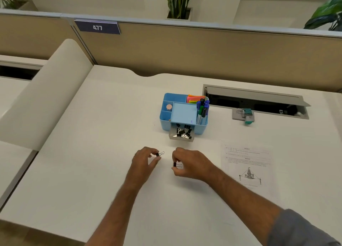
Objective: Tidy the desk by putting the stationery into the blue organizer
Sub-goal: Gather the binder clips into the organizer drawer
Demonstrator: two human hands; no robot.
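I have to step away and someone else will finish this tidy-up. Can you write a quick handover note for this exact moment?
Left hand pinches a binder clip; right hand pinches a second clip. Both are just above the desk, in front of the organizer.
Done: pens and sticky notes are in the organizer; its open drawer holds a pile of clips.
Left: drop both clips in the drawer, push it shut. A stamp and a printed sheet lie to the right.
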